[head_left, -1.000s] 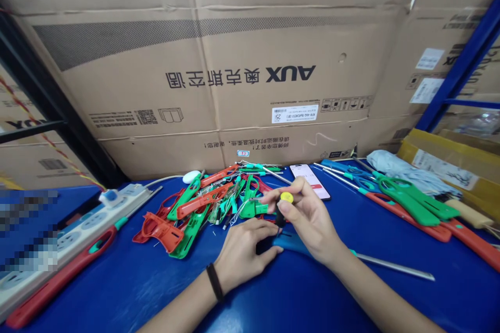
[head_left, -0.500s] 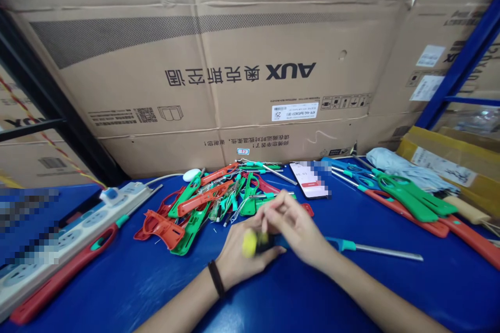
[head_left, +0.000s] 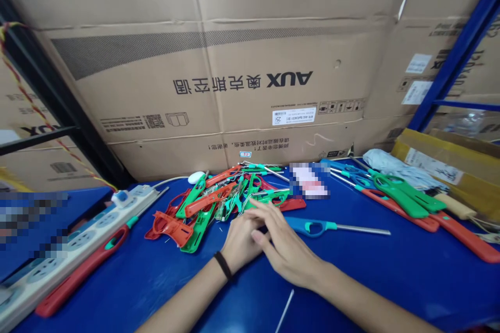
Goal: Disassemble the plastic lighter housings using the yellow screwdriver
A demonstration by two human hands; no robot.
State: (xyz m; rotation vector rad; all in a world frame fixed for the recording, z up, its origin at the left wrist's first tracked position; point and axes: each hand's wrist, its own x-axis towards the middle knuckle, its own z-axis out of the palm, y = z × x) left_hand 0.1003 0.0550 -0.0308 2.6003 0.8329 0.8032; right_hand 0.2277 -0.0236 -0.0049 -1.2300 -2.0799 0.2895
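My left hand, with a dark band at the wrist, is curled closed above the table. What it holds, if anything, is hidden by my right hand, whose fingers stretch loosely over the left one. A blue gas lighter with a long metal nozzle lies just beyond my right hand, its handle end covered by the fingers; contact cannot be made out. Closer to me, a thin pale rod runs out of the bottom edge. Beyond my left hand is a pile of lighter parts, including an orange handle shell and a green one.
A power strip and a red lighter lie at left. Behind the pile are a phone and a tall cardboard sheet. At right lie green handles, red lighters, a grey cloth and a yellow-taped box.
The yellow and black handle seen at my left hand has gone from sight. My right fingers have straightened over the left hand. The blue lighter has shifted left and away from me.
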